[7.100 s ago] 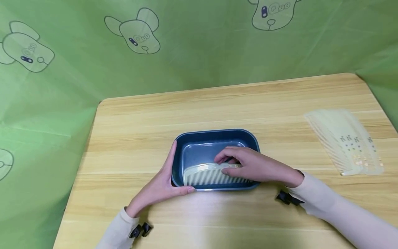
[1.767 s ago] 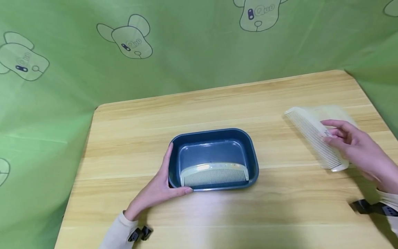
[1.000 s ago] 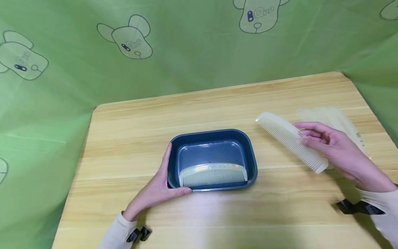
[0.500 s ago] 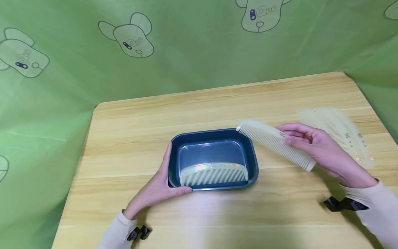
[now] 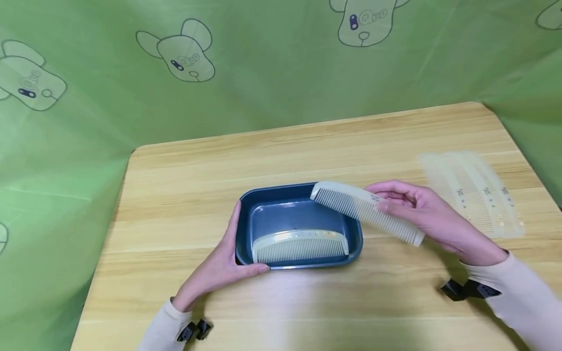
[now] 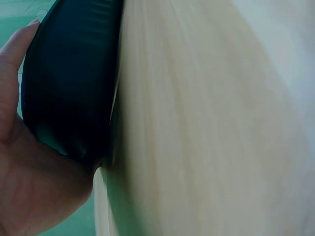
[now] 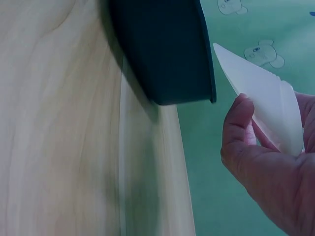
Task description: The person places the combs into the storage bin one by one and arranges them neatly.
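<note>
My left hand [image 5: 221, 258] rests against the near left corner of a dark blue plastic tray [image 5: 359, 243], its thumb straight along the front rim and its fingers along the left side. Inside the tray a pale, translucent comb [image 5: 300, 238] leans along the front wall, teeth toward me. My right hand [image 5: 428, 217] pinches a second pale comb [image 5: 351, 197] by its spine, between thumb and fingers. That comb slants above the tray's right side, its far left end over the inside and its other end beyond the rim. The right wrist view shows the held comb [image 7: 263, 93] tilted beside the tray's outer wall.
Several more pale combs [image 5: 476, 195] with small printed marks lie overlapping at the right of the wood-grain table [image 5: 210, 170]. A green cloth [image 5: 272, 78] with cartoon heads hangs behind the table's back edge. Black wrist mounts [image 5: 467, 290] sit under both sleeves.
My right hand, earlier at the comb in the tray, has taken another comb from the pile at the right and carried it left to the tray. The left hand stays at the tray's corner.
</note>
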`<state>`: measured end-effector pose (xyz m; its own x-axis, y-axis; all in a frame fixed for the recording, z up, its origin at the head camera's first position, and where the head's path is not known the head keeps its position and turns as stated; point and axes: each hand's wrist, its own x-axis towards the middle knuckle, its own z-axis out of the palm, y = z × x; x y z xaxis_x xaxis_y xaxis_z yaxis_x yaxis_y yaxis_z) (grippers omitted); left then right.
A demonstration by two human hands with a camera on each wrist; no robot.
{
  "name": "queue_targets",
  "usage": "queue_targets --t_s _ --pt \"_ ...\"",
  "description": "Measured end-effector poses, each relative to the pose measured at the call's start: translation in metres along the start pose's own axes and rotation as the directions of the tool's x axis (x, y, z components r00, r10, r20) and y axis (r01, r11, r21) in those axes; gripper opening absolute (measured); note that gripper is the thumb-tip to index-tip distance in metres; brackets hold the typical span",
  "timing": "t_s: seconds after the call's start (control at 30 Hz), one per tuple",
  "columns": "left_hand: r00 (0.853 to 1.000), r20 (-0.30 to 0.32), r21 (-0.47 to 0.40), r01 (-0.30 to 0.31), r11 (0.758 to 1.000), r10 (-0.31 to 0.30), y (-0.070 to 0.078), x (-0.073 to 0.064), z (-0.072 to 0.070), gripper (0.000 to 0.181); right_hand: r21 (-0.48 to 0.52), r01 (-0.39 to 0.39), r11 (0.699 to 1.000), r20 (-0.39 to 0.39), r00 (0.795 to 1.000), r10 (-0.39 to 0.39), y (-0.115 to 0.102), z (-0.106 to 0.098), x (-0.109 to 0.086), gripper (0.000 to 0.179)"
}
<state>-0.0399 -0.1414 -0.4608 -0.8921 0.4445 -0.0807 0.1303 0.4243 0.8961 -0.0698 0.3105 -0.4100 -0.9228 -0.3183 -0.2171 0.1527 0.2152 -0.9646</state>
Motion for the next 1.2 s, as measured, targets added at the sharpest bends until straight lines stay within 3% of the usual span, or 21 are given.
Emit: queue_targets --t_s 0.97,1.2 --pt "1.0 0.001 -0.007 0.003 1.0 -0.003 -0.001 0.001 0.0 0.145 -0.052 0.083 0.995 0.155 0.985 -0.074 -0.025 0.049 0.025 0.035" --pt "1.0 -0.007 -0.003 0.006 1.0 -0.006 0.0 0.001 -0.002 0.146 -0.043 0.131 0.99 0.217 0.969 -0.119 -0.026 0.06 0.037 0.032"
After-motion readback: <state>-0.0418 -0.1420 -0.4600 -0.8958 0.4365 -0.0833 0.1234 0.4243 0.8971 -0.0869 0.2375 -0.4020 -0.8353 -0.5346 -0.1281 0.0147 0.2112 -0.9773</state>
